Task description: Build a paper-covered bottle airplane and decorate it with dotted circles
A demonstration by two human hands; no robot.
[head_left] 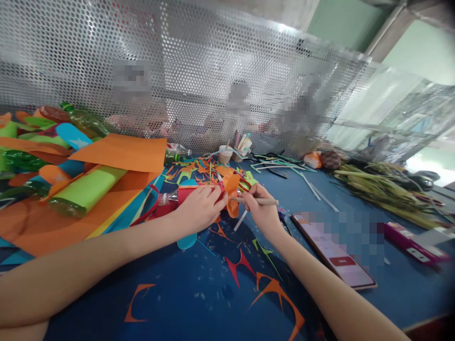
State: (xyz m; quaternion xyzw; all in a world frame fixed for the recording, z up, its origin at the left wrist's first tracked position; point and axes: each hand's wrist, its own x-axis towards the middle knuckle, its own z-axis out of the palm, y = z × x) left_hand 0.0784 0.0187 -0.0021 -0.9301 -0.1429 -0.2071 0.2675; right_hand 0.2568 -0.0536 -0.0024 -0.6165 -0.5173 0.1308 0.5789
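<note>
My left hand is wrapped over a clear plastic bottle covered in red paper, lying on its side with its neck to the left. Blue rounded paper pieces stick out from it on both sides. At the bottle's right end is an orange paper piece with petal-like lobes. My right hand is closed on a slim pale stick, whose left tip meets the orange paper. Whether the stick has bristles I cannot tell.
Paper sheets and wrapped bottles pile up at left. Coloured scraps litter the blue table. Cups with sticks stand behind, before a perforated metal screen. Right lie a phone, a magenta box and dried stalks.
</note>
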